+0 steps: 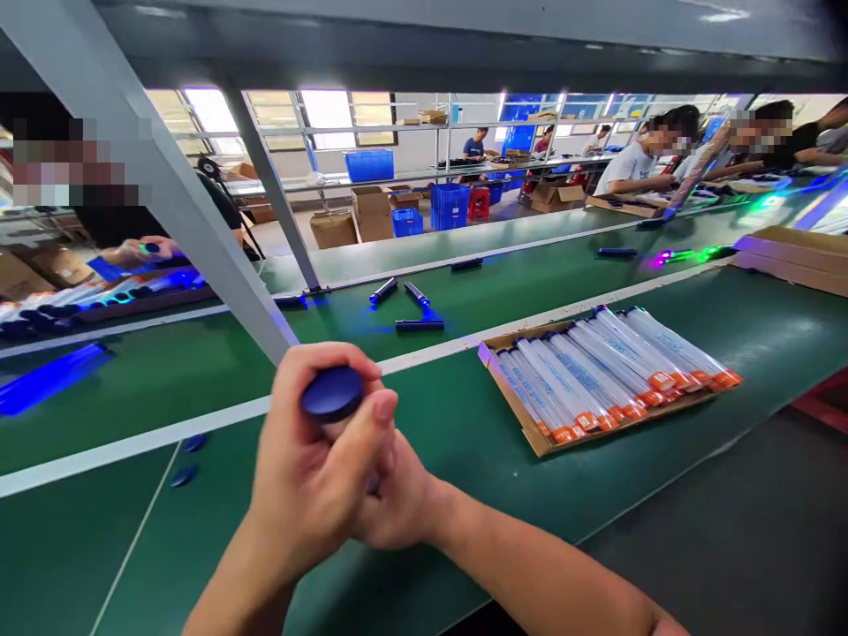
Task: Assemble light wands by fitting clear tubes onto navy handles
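Observation:
My left hand (305, 477) is wrapped round an object topped by a round dark blue cap (332, 393), with the thumb lying beside the cap. Pressed against it from the right, my right hand (397, 495) has its fingers closed round the lower part of the same object, which the hands mostly hide. Both hands are above the green bench (517, 521). To their right lies a cardboard tray (535, 440) of clear tubes (596, 371) with orange ends. Two loose blue caps (184, 475) rest on the bench at the left.
Beyond a pale rail (457, 346), several dark torches (420, 325) lie on a green belt (510, 305), some lit blue. A slanted metal post (199, 194) stands at the left. An open carton (795, 265) is at the right. Other people sit across the belt.

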Action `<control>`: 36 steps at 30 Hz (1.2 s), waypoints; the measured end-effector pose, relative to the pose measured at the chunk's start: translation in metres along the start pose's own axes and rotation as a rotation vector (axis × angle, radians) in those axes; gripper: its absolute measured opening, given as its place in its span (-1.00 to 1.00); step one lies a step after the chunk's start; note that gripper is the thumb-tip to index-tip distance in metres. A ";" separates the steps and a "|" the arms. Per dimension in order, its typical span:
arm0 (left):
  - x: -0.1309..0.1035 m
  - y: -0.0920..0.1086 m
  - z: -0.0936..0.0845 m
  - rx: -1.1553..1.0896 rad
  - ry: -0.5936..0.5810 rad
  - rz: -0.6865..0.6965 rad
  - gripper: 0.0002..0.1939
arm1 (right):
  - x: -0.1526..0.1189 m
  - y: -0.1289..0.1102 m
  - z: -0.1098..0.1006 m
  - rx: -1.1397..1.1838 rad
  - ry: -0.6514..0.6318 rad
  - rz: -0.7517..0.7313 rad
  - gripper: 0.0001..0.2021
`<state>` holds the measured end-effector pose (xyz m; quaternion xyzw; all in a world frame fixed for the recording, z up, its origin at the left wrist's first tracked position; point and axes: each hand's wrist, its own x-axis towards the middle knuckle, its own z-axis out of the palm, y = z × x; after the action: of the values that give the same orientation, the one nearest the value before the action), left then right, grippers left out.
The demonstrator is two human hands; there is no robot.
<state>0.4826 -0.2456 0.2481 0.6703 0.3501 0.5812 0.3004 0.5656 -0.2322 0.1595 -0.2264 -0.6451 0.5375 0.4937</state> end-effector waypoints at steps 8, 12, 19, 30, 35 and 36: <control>-0.070 -0.069 0.003 -0.261 -0.424 -0.690 -0.32 | 0.017 -0.008 -0.053 0.886 0.277 0.060 -0.75; -0.098 -0.078 0.032 -0.013 -0.398 -0.937 -0.56 | 0.017 -0.009 -0.054 0.884 0.339 0.113 -0.75; -0.041 -0.099 0.032 0.894 -0.377 -0.530 -0.76 | 0.035 0.009 -0.069 0.507 0.601 0.143 -0.77; 0.176 -0.220 -0.005 1.415 -0.519 -0.268 -0.58 | -0.048 -0.010 -0.232 -1.124 0.747 0.340 -0.70; 0.177 -0.239 -0.040 1.585 -0.440 -0.494 -0.57 | -0.079 -0.013 -0.266 -1.536 0.591 0.721 -0.76; 0.174 -0.241 -0.046 1.585 -0.456 -0.536 -0.61 | -0.081 -0.011 -0.266 -1.546 0.559 0.745 -0.79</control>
<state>0.4218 0.0352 0.1582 0.6772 0.7292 -0.0731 -0.0656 0.8352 -0.1777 0.1203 -0.8117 -0.5678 0.0044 0.1364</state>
